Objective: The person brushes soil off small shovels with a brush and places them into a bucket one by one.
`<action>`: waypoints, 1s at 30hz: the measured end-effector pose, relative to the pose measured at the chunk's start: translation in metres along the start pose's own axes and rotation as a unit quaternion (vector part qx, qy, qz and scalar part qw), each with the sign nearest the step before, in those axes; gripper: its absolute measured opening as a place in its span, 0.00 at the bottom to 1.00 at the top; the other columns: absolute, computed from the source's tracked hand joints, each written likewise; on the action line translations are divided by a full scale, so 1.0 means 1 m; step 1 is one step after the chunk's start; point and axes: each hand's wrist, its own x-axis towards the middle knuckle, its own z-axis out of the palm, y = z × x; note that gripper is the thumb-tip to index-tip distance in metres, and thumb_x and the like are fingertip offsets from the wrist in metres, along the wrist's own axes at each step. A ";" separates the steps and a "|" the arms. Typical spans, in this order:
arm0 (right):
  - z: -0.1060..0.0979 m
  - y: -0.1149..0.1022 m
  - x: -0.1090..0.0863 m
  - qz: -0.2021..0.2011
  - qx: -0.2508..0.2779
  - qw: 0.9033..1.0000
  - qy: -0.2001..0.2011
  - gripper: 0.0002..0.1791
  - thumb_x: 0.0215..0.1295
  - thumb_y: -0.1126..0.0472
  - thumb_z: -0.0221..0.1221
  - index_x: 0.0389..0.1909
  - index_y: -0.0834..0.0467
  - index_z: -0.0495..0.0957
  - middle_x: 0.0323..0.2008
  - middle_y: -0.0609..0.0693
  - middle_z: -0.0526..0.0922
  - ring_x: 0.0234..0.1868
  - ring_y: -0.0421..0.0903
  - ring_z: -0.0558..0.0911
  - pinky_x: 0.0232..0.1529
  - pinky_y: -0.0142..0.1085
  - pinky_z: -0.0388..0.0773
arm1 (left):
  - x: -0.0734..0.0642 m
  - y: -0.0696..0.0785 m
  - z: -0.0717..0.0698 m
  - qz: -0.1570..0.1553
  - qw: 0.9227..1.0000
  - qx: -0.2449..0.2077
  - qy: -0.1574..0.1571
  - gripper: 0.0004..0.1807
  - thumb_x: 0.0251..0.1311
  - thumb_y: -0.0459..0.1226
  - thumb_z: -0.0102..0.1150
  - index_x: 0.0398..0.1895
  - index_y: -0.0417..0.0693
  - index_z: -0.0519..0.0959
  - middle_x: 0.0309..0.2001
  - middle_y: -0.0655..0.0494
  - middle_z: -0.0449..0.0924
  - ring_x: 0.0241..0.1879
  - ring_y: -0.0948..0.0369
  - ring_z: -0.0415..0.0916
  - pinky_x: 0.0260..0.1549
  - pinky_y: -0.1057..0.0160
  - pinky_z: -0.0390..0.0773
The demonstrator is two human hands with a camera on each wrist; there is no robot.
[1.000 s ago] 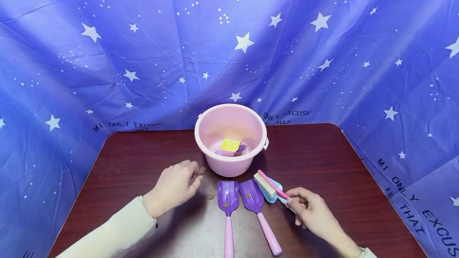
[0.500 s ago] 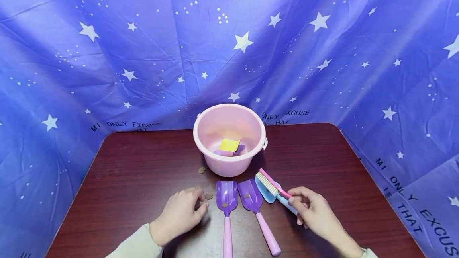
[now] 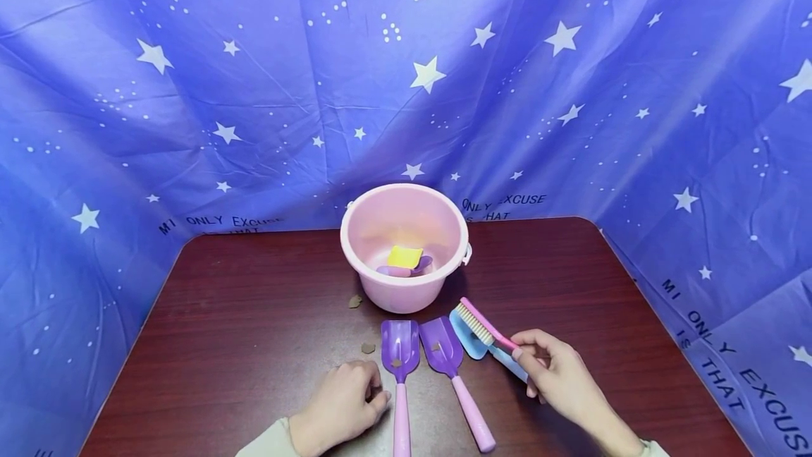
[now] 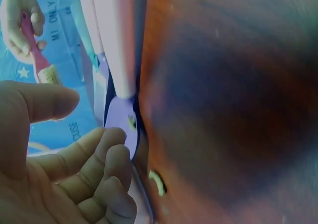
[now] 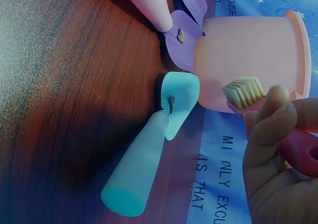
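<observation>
Down and inward since one second ago, the left hand (image 3: 342, 397) has gone from beside the farther brown flake (image 3: 355, 301) to a place next to the handle of the left purple shovel (image 3: 400, 379). Both that flake and the nearer flake (image 3: 368, 348) lie on the table (image 3: 241, 316) just as they did.

Its fingers are half bent with the thumb apart, and nothing shows between them; whether a fingertip touches the handle is hard to say, since the left wrist view is dim and blurred. On the other side, the right hand (image 3: 558, 372) grips the pink brush (image 3: 485, 322) by its handle between thumb and fingers — bristles raised above the blue shovel (image 3: 505, 361), apart from it in the right wrist view.

Progress looks partial. Already inside the pink bucket (image 3: 404, 295) are a yellow piece (image 3: 404, 257) and some purple pieces (image 3: 421, 265). Outside it lie three shovels in a fan, counting the right purple shovel (image 3: 454, 374), and each scoop has a small flake on it. If the flakes are meant for brushing or gathering, that part seems not yet done — none shows in the bucket.
</observation>
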 end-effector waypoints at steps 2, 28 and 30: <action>0.001 0.001 0.000 0.001 -0.002 1.000 0.002 0.10 0.65 0.64 0.59 0.46 0.60 0.76 0.24 0.47 0.78 0.11 0.44 0.74 0.09 0.35 0.69 | -0.001 0.004 0.003 0.000 1.000 0.002 0.001 0.10 0.46 0.43 0.66 0.19 0.57 0.73 0.18 0.70 0.64 0.18 0.73 0.61 0.17 0.68 0.61; 0.000 0.003 0.000 0.007 -0.006 1.000 0.005 0.11 0.64 0.64 0.59 0.47 0.59 0.76 0.26 0.49 0.79 0.12 0.43 0.74 0.10 0.35 0.70 | -0.004 0.024 0.036 -0.091 0.995 0.046 -0.020 0.27 0.43 0.65 0.62 0.15 0.55 0.66 0.14 0.60 0.68 0.15 0.55 0.70 0.13 0.59 0.61; 0.000 0.003 0.000 0.009 -0.006 1.000 0.004 0.11 0.64 0.64 0.59 0.47 0.59 0.76 0.26 0.50 0.79 0.12 0.42 0.74 0.10 0.35 0.70 | -0.003 0.024 0.038 -0.095 0.994 0.045 -0.025 0.27 0.43 0.65 0.62 0.16 0.55 0.67 0.14 0.59 0.68 0.15 0.55 0.70 0.13 0.58 0.61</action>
